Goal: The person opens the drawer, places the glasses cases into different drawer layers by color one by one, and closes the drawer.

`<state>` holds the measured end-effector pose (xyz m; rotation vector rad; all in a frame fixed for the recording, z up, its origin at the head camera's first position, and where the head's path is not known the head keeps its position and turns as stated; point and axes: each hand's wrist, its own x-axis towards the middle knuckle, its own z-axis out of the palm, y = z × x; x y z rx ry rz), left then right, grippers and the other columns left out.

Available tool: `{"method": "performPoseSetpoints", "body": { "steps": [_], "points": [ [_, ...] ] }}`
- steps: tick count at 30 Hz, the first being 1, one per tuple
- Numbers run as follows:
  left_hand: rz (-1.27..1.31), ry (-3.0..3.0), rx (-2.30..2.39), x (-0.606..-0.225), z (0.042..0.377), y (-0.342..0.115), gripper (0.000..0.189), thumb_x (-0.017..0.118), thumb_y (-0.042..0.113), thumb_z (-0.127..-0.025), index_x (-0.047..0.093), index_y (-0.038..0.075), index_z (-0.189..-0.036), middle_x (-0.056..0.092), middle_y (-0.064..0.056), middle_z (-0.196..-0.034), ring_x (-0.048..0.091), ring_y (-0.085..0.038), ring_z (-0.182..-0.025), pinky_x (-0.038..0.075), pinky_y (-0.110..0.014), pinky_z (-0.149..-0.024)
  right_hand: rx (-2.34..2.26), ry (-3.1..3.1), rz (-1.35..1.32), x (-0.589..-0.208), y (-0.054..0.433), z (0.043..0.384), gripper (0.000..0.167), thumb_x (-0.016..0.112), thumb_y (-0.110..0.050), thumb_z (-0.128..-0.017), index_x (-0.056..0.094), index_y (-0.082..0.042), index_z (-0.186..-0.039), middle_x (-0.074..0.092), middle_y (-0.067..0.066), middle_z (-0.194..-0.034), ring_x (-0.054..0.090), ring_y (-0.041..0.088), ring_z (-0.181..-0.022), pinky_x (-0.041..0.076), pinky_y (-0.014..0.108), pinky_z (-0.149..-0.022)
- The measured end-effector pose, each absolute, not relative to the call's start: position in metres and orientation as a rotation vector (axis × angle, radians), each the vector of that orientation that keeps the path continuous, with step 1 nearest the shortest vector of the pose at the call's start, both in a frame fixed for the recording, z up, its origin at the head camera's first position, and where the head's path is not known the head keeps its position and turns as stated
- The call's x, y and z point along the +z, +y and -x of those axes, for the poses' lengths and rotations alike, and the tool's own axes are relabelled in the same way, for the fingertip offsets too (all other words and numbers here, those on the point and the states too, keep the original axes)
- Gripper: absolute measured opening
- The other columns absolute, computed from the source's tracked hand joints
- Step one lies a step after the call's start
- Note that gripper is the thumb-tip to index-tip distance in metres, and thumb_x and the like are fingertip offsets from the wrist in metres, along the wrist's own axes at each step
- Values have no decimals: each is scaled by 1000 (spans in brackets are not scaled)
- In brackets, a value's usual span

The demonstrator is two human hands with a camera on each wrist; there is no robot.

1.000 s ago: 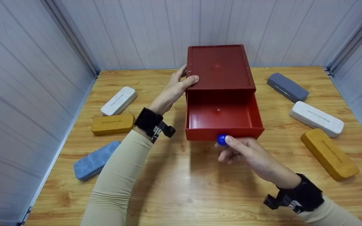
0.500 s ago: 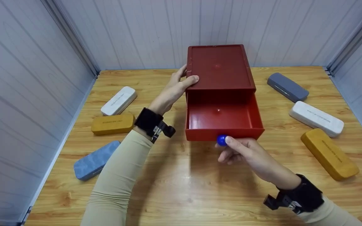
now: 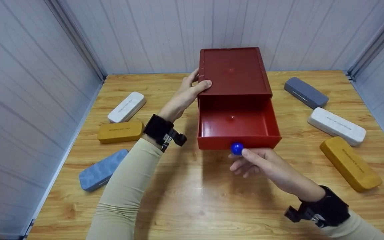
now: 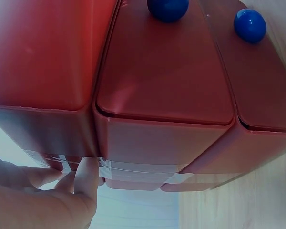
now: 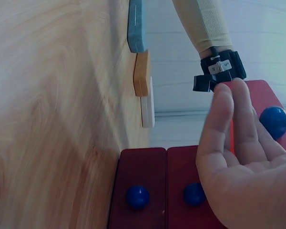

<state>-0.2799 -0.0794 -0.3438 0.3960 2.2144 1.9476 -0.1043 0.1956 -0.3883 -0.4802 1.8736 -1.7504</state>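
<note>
A red plastic drawer unit stands against the back wall, its top drawer pulled out and bare inside. My left hand holds the unit's left side, thumb over the top edge. Below the top drawer, the left wrist view shows a middle drawer and a bottom drawer, both closed. My right hand is at the top drawer's blue knob, thumb tip right at its edge and the other fingers loosely extended below. In the right wrist view the same knob shows beyond the spread fingers.
On the left lie a white case, a mustard case and a blue case, partly behind the left sleeve. A grey case, another white case and another mustard case lie right. Pale walls enclose the wooden table.
My right thumb has slid back from over the knob to its edge, and the fingers have loosened. The right wrist has shifted slightly right. Left hand and drawer hold their place.
</note>
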Motion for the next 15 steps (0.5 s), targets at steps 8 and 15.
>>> {"method": "performPoseSetpoints", "body": {
  "steps": [8, 15],
  "points": [
    [-432, 2186, 1968, -345, 281, -79, 83, 67, 34, -98, 29, 12, -168, 47, -13, -150, 59, -23, -126, 46, -31, -108, -1431, 2073, 628, -396, 226, 107, 36, 54, -23, -112, 69, 1, -135, 78, 13, -120, 75, 24, -109, 59, 31, -96],
    [-407, 2171, 1974, -345, 280, -79, 87, 67, 35, -98, 23, 10, -170, 44, -12, -154, 58, -22, -129, 46, -30, -109, -1194, 2315, 694, -406, 258, 113, 30, 63, -27, -109, 75, -6, -127, 78, 11, -120, 76, 24, -105, 61, 28, -85]
  ]
}}
